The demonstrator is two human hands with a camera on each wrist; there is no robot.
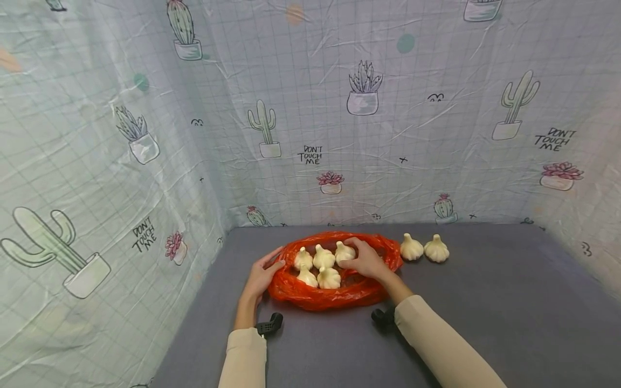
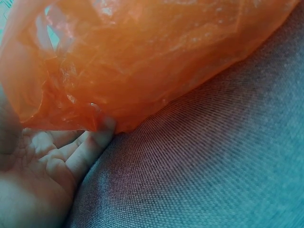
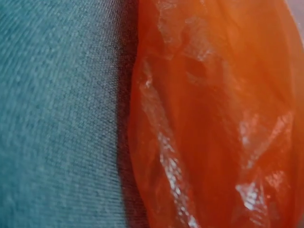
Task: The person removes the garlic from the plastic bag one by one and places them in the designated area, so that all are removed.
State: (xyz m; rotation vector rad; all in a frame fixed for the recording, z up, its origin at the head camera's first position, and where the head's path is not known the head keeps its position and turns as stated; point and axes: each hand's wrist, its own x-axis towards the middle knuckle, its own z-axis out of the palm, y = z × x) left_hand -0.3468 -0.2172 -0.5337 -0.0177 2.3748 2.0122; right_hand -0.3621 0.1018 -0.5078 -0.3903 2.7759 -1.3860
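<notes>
A red plastic bag (image 1: 310, 302) lies spread wide, its rim around several garlic bulbs (image 1: 323, 257). My left hand (image 1: 258, 278) holds the bag's left side, thumb over the rim and fingers outside it. From the left wrist view, those fingers (image 2: 85, 151) reach beneath the orange-looking plastic (image 2: 142, 57). Inside the opening, my right hand (image 1: 370, 262) grips the back right garlic bulb (image 1: 343, 251) between thumb and fingers. Only the bag's side (image 3: 213, 118) and cloth appear in the right wrist view; the right hand is hidden there.
Two more garlic bulbs, one near the bag (image 1: 411, 248) and one farther right (image 1: 436, 249), sit on the grey cloth-covered table (image 1: 485, 312). A cactus-print curtain (image 1: 310, 124) closes off the back and sides. Black wrist devices (image 1: 270, 324) sit at both wrists.
</notes>
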